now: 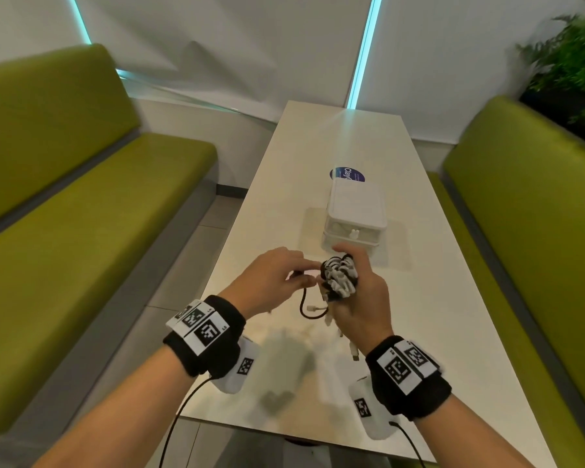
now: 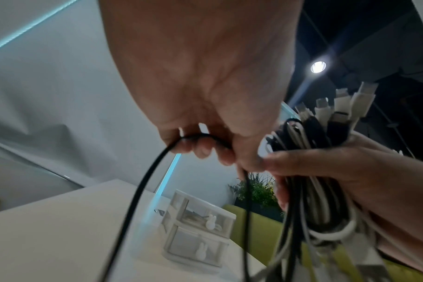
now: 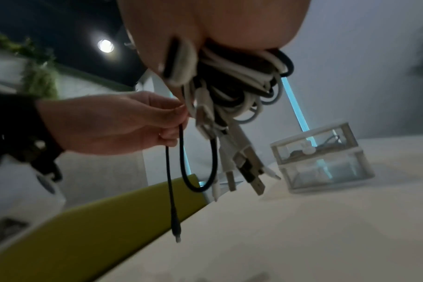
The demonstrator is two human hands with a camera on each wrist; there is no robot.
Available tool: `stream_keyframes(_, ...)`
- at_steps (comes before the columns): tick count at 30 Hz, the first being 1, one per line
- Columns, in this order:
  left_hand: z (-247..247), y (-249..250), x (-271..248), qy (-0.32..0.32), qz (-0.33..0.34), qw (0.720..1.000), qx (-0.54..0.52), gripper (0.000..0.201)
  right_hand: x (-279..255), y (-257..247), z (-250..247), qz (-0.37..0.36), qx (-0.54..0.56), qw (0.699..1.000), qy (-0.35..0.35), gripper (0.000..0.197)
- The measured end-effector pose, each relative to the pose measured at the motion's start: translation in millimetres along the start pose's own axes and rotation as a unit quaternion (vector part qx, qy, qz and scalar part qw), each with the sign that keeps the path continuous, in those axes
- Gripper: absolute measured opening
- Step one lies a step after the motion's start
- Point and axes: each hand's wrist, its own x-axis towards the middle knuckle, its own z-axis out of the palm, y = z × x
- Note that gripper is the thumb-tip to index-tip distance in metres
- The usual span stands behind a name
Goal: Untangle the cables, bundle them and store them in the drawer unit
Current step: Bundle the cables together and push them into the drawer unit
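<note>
Head view shows the right hand (image 1: pixel 358 295) clutching a coiled black-and-white cable bundle (image 1: pixel 339 274) just before the white two-drawer plastic unit (image 1: pixel 353 219), left hand (image 1: pixel 274 282) pinching its loose black cable (image 1: pixel 305 304); storing remains.

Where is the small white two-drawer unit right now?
In the head view, the small white two-drawer unit stands on the pale table, just beyond both hands, in front of a blue round sticker.

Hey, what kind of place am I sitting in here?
Probably a cafe or office break-area booth: green padded benches face each other across a long white table, with a leafy plant behind one bench.
</note>
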Motion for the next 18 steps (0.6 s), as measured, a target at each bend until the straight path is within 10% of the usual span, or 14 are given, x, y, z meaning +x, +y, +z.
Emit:
stream_keyframes(5, -2.0, -2.2, -3.2, -0.072, -0.047, 0.996, -0.014, 0.054, 5.5, -1.1, 4.6, 0.049, 0.080, 0.995, 0.046, 0.053)
stream_keyframes(18, -9.8, -1.0, 0.4, -0.081, -0.108, 0.973, -0.189, 0.067, 1.1, -3.6, 15.4, 0.049, 0.062, 0.989, -0.126, 0.056)
